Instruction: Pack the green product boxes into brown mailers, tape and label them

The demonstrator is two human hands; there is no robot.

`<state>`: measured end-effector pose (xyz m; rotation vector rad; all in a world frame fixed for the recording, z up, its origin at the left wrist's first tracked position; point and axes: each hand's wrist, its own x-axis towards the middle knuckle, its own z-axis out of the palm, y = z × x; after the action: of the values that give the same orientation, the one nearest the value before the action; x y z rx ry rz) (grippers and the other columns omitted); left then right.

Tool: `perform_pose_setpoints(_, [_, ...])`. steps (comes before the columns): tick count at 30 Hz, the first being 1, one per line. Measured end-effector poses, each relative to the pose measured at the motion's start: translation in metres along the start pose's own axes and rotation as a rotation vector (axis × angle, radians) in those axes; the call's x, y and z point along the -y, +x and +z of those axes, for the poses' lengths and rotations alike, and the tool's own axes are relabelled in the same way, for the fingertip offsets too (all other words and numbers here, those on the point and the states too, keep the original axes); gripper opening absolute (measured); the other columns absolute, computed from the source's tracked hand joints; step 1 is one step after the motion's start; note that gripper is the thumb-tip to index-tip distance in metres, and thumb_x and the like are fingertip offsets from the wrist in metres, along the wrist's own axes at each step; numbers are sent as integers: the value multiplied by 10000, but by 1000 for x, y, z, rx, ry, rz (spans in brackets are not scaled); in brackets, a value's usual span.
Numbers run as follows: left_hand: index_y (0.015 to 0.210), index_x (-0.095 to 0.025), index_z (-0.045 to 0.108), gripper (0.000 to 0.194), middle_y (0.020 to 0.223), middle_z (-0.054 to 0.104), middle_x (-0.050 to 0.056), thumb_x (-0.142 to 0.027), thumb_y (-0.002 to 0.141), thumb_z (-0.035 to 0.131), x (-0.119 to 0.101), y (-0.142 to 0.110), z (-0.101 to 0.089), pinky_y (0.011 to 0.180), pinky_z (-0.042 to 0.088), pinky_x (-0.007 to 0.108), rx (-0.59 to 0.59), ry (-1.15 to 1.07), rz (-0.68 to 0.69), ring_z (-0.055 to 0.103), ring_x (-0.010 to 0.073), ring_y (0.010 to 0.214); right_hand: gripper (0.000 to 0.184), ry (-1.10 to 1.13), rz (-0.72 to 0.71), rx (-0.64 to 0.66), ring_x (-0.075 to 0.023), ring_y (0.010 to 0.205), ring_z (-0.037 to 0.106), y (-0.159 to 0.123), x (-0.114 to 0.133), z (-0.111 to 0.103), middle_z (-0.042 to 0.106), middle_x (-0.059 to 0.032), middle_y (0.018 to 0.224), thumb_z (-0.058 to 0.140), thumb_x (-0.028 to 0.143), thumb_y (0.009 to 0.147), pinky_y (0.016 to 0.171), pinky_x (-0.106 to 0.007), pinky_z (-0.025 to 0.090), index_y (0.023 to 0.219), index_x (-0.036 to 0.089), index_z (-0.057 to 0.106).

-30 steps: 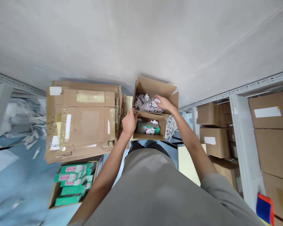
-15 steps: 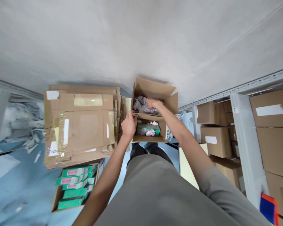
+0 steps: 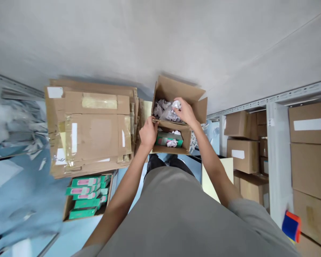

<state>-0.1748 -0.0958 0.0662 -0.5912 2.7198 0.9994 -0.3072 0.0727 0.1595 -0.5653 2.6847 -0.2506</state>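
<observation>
Two open cardboard boxes stand one behind the other in front of me. The far cardboard box point(image 3: 173, 85) contains grey-white crumpled paper point(image 3: 162, 107). Over it, my right hand point(image 3: 186, 111) grips a white ball of crumpled paper point(image 3: 176, 104). In the near cardboard box point(image 3: 186, 139) lies a green and pink carton point(image 3: 164, 140) with a few white paper balls on and beside it. My left hand point(image 3: 149, 134) pinches the edge where the two boxes meet, at their left corner.
Flattened cardboard boxes point(image 3: 96, 137) are stacked at the left. Below them, a cardboard box point(image 3: 66, 207) holds several green cartons point(image 3: 82, 203). Shelves with closed cardboard boxes point(image 3: 242, 155) line the right, behind a grey metal post point(image 3: 278, 157). Scrap paper point(image 3: 21, 132) lies far left.
My right hand first moved left and down into the crumpled paper of the far box, then came up and right with a white paper ball. My left hand stays on the box edge.
</observation>
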Motion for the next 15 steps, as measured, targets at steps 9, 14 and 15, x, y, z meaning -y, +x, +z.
perform_pose_setpoints(9, [1518,-190,582,433,1312,824,158,-435,1165,523,7,1,12,1054,595,410,-62,-51,9,804,333,1216,614,412,198,93,-262,1033,832,-161,11,60,780,-84,1487,654,461,1089,1038,-392,652,1678,315,564])
perform_pose_setpoints(14, [1706,-139,358,719,1327,813,179,-457,1115,614,21,-1,9,1089,603,439,-111,-58,36,808,337,1207,473,392,319,-27,-255,1033,842,-181,-13,82,746,-105,1537,644,425,1107,1029,-388,658,1561,298,677])
perform_pose_setpoints(15, [1730,-133,320,770,1367,800,192,-477,1109,618,25,-4,7,1090,606,442,-105,-43,65,811,332,1196,456,364,373,-85,-265,1051,841,-185,-20,85,747,-122,1522,641,439,1110,1032,-393,655,1532,274,695])
